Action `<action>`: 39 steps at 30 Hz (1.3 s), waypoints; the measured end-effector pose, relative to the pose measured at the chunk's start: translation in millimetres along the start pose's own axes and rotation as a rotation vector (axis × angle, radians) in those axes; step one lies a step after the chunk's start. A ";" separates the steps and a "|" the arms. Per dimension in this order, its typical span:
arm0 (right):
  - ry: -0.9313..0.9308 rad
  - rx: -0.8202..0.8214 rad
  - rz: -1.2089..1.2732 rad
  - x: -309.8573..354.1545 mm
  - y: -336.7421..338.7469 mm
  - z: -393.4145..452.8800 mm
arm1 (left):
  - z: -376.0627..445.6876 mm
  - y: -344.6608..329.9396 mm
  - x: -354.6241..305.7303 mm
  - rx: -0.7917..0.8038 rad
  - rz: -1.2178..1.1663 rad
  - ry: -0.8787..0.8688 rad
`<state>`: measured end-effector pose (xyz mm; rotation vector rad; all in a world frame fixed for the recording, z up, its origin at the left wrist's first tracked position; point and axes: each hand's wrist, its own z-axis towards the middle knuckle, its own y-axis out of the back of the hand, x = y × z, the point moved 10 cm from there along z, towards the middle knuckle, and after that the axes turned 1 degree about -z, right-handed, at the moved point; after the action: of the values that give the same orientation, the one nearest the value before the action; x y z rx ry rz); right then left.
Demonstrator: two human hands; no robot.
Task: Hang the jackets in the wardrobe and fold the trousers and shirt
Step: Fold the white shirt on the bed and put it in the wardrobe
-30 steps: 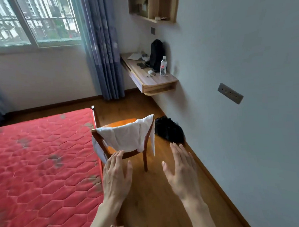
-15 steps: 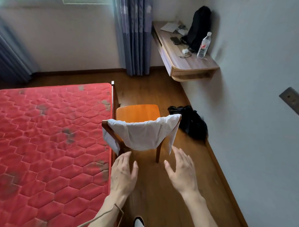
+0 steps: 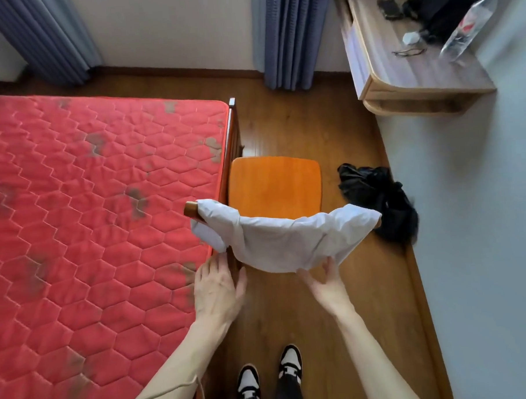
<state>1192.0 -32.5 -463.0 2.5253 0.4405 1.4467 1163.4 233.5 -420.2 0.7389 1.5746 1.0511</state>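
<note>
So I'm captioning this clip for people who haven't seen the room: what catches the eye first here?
The big red mattress fills the left side. Next to it, a white garment hangs over the back of an orange wooden chair, with the left hand and right hand reaching at its lower edge. A black heap of clothing lies on the floor by the right wall.

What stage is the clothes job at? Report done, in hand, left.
Done: nothing visibly; no folded or hung clothes are in view. In hand: the left hand and right hand, both open, reach the lower edge of the white garment draped over the chair back; neither grips it yet. Left: that garment, and the black clothing heaped on the floor by the wall.
</note>
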 end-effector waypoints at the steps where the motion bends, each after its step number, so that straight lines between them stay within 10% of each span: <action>1: -0.034 0.029 0.099 -9.0 -5.3 10.6 | 5.6 -7.4 6.6 0.033 -0.125 0.057; 9: -0.181 0.053 0.393 -45.1 -12.9 12.9 | 26.8 -37.4 24.3 0.151 -0.984 0.381; 23: -0.100 -0.225 0.392 28.3 44.1 -114.0 | -54.7 94.7 -14.2 -0.060 -0.977 0.292; 29: 0.393 -0.313 0.322 174.2 92.1 -156.1 | -53.2 182.8 -53.3 -0.157 -1.054 0.153; 35: 0.750 0.018 0.113 291.7 73.8 -194.2 | -61.0 288.5 -50.4 -0.304 -1.164 0.034; 39: 0.966 -0.176 -0.170 361.6 55.7 -232.0 | -78.8 350.9 -32.7 -0.392 -1.194 -0.032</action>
<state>1172.8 47.7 -37.7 1.4612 0.5964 2.4107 1076.0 333.3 -84.3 -0.4558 1.3542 0.3901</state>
